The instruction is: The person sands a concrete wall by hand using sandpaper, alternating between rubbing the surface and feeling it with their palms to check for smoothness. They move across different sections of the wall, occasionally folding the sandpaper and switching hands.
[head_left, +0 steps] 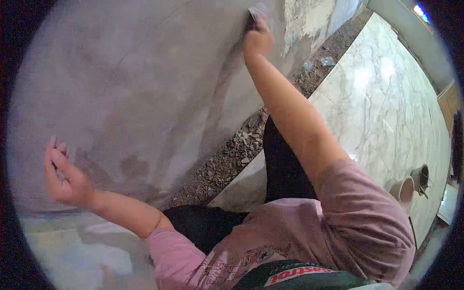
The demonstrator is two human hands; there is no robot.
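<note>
My right hand (258,43) reaches up at the top middle, closed around a small flat-bladed tool (258,8) that looks like a trowel. Motion blurs the tool, and my fingers hide its handle. It is at the grey plastered wall (135,63), whose surface has darker, damp-looking patches and streaks. At the lower left, my left hand (70,179) is raised in front of the wall with loosely curled fingers. A gap shows between its thumb and fingers, and I see nothing held there.
A strip of rubble (227,159) runs along the wall's foot, beside glossy marble-patterned tiles (382,96). A pale bucket (403,190) and a dark container (421,175) stand on the tiles at right. Rough, peeling wall (304,19) shows at the upper right.
</note>
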